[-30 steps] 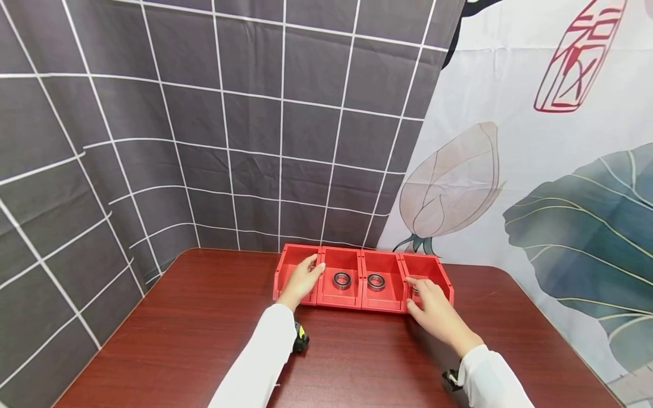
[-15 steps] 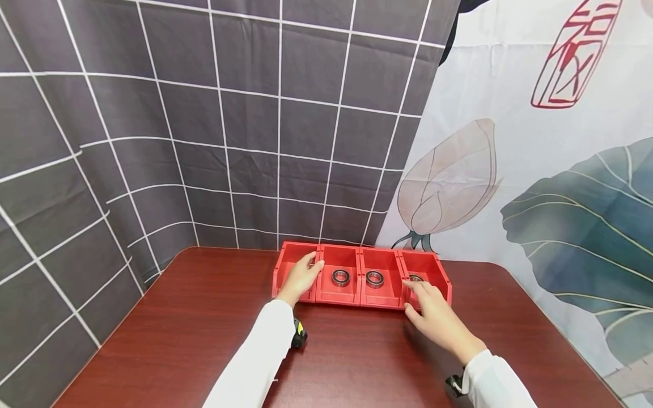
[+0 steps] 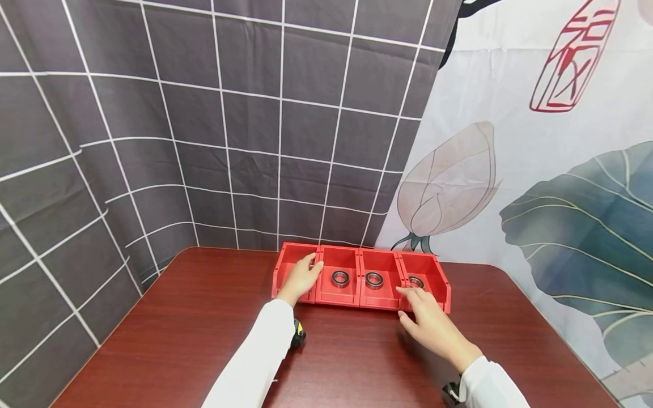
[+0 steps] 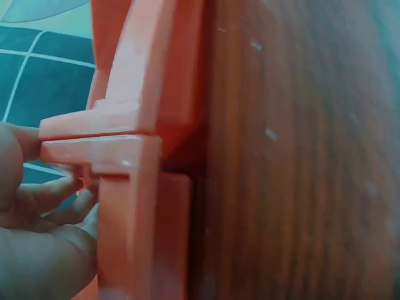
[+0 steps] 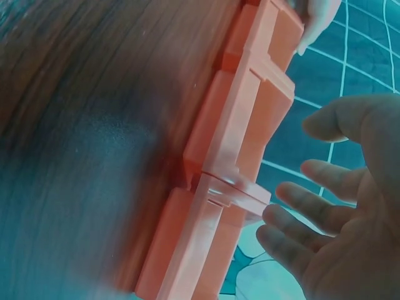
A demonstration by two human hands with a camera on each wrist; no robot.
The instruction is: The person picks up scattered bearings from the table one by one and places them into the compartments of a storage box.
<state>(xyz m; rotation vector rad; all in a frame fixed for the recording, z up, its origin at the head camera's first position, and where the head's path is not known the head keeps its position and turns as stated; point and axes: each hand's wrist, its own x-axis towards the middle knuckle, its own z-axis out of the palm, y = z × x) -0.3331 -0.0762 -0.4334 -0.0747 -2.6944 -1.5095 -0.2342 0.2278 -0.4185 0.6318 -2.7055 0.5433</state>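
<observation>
Several red plastic bins [image 3: 339, 258] stand side by side in a row. My left hand [image 3: 302, 279] lies over the leftmost bin and pinches the adjoining walls [image 4: 94, 134] between it and its neighbour, thumb on one side, fingers on the other. Silvery ring bearings lie in the others: one bearing [image 3: 340, 285] in the second bin, one bearing [image 3: 374, 287] in the third, one bearing [image 3: 415, 277] in the rightmost bin, partly hidden by my right hand [image 3: 431, 323]. That hand hovers at the front of the right-hand bins, fingers spread and holding nothing; the right wrist view shows its fingertips beside the bin rim.
The bins stand near the back edge of a reddish-brown wooden table [image 3: 204, 340]. Behind it hang a dark grid-patterned curtain [image 3: 245, 124] and a white cloth [image 3: 459, 102] with leaf and bud prints. A black wrist device [image 3: 298, 333] is at my left wrist.
My right hand has drawn slightly left and back from the rightmost bin, so more of the bearing there shows. My left hand has stayed on the bin walls.
</observation>
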